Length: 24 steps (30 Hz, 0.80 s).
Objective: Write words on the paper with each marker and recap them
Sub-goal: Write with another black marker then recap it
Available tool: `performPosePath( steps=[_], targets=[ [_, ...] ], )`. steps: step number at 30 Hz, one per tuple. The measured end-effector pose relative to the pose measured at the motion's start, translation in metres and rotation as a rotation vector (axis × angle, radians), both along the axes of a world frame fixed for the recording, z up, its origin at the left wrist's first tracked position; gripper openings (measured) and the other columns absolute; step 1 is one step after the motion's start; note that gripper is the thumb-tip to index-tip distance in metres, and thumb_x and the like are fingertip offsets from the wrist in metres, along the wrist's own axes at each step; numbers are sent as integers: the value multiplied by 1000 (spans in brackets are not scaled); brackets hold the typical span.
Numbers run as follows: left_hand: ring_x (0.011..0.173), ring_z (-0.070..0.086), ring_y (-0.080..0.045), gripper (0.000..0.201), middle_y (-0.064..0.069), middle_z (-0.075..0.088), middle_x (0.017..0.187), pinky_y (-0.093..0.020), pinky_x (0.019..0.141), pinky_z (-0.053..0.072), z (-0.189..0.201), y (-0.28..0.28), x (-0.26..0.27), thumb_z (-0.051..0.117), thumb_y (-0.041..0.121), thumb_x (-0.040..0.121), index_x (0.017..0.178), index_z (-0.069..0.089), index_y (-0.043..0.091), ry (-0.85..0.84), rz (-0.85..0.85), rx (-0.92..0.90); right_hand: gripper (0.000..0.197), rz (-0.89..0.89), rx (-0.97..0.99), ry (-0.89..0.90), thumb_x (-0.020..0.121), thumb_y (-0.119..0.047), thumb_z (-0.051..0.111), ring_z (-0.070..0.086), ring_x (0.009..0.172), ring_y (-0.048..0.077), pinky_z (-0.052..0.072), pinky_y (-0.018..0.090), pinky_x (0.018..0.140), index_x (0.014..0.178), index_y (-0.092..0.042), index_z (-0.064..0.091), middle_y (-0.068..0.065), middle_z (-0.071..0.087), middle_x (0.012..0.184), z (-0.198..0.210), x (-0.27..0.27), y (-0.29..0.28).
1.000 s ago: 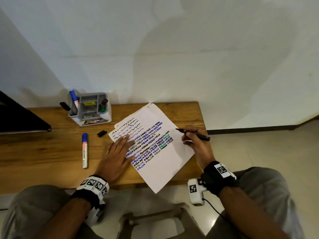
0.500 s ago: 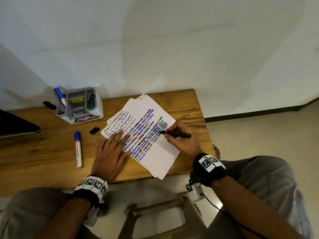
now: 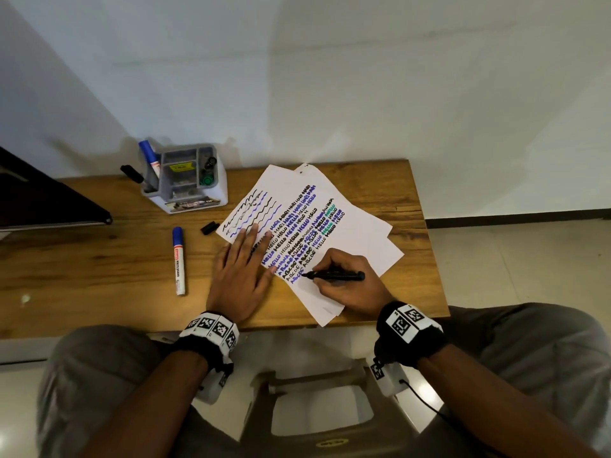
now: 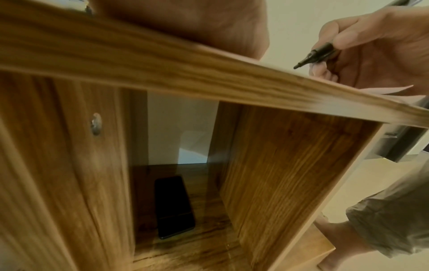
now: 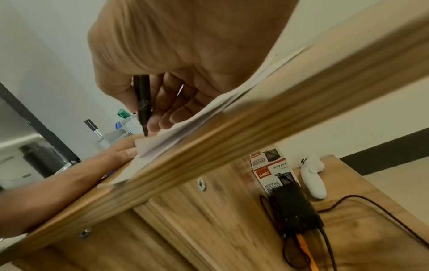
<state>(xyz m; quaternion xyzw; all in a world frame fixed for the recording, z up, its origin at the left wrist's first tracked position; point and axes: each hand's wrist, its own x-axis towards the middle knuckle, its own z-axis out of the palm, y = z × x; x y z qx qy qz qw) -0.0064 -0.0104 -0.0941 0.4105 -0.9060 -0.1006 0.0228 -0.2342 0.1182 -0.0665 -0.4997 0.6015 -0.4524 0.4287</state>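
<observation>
White paper sheets [image 3: 360, 226] covered in rows of black, blue and green words lie tilted on the wooden desk [image 3: 99, 266]. My left hand [image 3: 241, 269] rests flat on the sheets' left edge, fingers straight. My right hand [image 3: 347, 279] grips an uncapped black marker [image 3: 334, 276], its tip at the lower end of the written rows. The same marker [image 5: 142, 102] points down at the paper [image 5: 176, 135] in the right wrist view, and the marker [image 4: 313, 55] also shows in the left wrist view. A small black cap [image 3: 210, 227] lies left of the sheets.
A capped blue-and-white marker [image 3: 178, 261] lies on the desk left of my left hand. A grey organiser [image 3: 185, 180] with blue, black and green markers stands at the back. A dark laptop edge [image 3: 49, 200] sits far left. Under the desk are a phone [image 4: 174, 205] and boxes [image 5: 271, 170].
My right hand has brought the black marker from the sheets' right edge down to the lower rows of writing. The left hand stays flat on the paper.
</observation>
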Motion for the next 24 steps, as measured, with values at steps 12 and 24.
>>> performPosePath(
  steps=[12, 24],
  targets=[
    [153, 14, -19, 56, 5, 20, 165, -48, 122, 13, 3, 0, -1, 25, 48, 103, 157, 15, 39, 30, 9, 18, 15, 19, -23, 50, 84, -3, 77, 70, 95, 12, 57, 29, 84, 92, -12, 67, -5, 73, 95, -3, 19, -8],
    [153, 13, -21, 75, 3, 13, 167, -51, 121, 15, 3, -1, -1, 28, 73, 93, 157, 10, 39, -22, -1, -12, 16, -60, -32, 31, 81, 1, 79, 71, 87, 19, 58, 31, 78, 87, -5, 65, 3, 74, 88, -15, 30, -9]
  ],
)
